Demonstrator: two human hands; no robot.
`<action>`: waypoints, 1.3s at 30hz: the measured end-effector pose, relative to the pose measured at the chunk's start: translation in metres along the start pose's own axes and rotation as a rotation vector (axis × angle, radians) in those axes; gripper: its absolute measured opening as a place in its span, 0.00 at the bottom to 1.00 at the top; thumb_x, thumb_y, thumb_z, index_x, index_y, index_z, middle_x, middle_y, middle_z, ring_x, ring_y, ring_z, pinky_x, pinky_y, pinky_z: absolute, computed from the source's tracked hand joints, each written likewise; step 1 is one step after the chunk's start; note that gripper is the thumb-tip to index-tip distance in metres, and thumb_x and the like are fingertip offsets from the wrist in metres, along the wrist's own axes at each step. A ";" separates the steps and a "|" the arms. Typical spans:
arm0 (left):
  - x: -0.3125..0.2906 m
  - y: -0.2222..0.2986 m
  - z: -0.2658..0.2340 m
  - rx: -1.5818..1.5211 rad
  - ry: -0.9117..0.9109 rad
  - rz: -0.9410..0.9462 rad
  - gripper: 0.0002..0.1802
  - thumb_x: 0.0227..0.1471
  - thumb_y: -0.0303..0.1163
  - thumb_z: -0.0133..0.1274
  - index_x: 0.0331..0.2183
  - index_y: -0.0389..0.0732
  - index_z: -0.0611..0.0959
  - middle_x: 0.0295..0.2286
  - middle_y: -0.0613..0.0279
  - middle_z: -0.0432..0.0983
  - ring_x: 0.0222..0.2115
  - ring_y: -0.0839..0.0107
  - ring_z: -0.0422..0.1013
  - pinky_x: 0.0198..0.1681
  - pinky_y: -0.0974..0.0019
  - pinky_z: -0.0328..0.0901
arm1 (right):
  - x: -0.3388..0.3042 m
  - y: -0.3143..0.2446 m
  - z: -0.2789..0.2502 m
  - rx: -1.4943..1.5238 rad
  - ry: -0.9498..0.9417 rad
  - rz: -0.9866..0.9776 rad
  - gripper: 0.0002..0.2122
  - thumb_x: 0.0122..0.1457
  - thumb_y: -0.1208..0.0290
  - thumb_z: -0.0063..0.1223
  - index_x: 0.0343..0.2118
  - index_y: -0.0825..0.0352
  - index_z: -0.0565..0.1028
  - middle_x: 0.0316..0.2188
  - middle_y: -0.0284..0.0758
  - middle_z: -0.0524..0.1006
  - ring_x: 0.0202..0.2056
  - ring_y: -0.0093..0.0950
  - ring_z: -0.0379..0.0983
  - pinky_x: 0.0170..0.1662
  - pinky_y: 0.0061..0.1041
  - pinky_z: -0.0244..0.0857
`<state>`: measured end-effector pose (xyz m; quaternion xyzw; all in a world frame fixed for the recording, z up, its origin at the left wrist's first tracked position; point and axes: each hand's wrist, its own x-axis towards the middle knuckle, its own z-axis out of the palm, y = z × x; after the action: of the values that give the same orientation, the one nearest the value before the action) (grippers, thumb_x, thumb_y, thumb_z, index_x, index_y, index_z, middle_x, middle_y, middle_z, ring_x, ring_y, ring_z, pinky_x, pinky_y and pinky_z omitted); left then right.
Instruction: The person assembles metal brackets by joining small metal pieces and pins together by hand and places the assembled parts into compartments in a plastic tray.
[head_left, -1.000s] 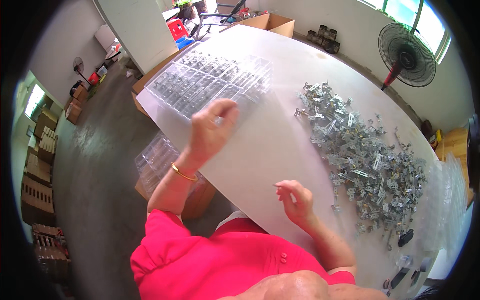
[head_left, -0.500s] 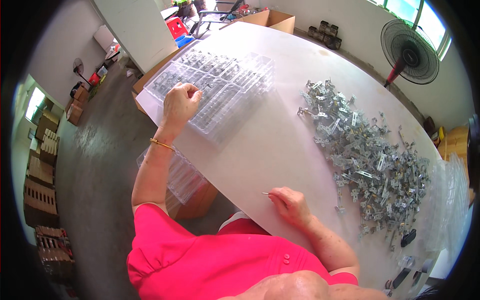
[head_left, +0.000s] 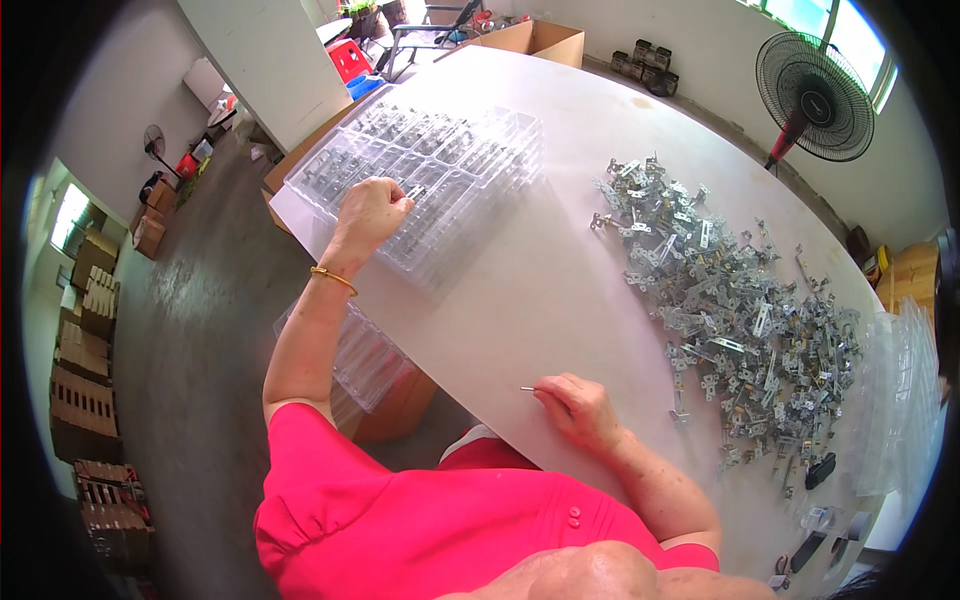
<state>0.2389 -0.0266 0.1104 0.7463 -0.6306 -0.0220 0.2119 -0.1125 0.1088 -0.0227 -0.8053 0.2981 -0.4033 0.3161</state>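
Observation:
At the tray's near edge, my left hand (head_left: 370, 215) is closed in a pinch, with a small metal bracket (head_left: 416, 192) showing at its fingertips. Under it lies a stack of clear plastic compartment trays (head_left: 440, 235), the top one holding rows of small metal parts in its far compartments. My right hand (head_left: 580, 408) rests by the near table edge, its fingers closed on a thin metal rod (head_left: 528, 388) whose tip points left. A large heap of loose metal brackets (head_left: 740, 320) covers the right side of the table.
More clear trays (head_left: 370, 360) sit on a cardboard box (head_left: 400, 405) below the table's left edge. Clear plastic sheets (head_left: 900, 400), a black object (head_left: 820, 470) and a tape roll (head_left: 856, 527) lie at the right. A fan (head_left: 815, 100) stands beyond the far edge.
My left hand has shifted slightly to the right and nearer over the tray, and the bracket at its fingertips shows more plainly. My right hand stays in place with the rod.

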 end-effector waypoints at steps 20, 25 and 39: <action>0.002 0.000 -0.001 0.115 -0.072 0.065 0.12 0.48 0.35 0.62 0.31 0.37 0.88 0.30 0.46 0.82 0.34 0.50 0.79 0.42 0.53 0.70 | -0.004 0.002 0.000 0.000 -0.009 0.005 0.03 0.59 0.75 0.57 0.35 0.65 0.78 0.29 0.39 0.78 0.28 0.40 0.77 0.31 0.35 0.72; -0.017 0.036 0.000 0.161 0.291 0.308 0.07 0.50 0.31 0.62 0.31 0.38 0.86 0.27 0.54 0.80 0.31 0.56 0.76 0.40 0.56 0.68 | -0.005 0.005 0.000 -0.001 0.002 0.006 0.04 0.59 0.75 0.57 0.36 0.65 0.78 0.30 0.39 0.78 0.30 0.39 0.77 0.32 0.35 0.73; 0.026 0.169 0.157 -0.547 -0.154 0.110 0.13 0.49 0.37 0.59 0.30 0.36 0.88 0.24 0.53 0.83 0.28 0.62 0.80 0.37 0.61 0.72 | -0.008 0.003 0.001 0.029 -0.043 0.031 0.04 0.61 0.71 0.56 0.35 0.64 0.77 0.30 0.39 0.78 0.32 0.42 0.77 0.35 0.37 0.71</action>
<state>0.0394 -0.1159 0.0321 0.6222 -0.6550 -0.2363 0.3577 -0.1162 0.1131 -0.0298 -0.8043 0.2978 -0.3854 0.3404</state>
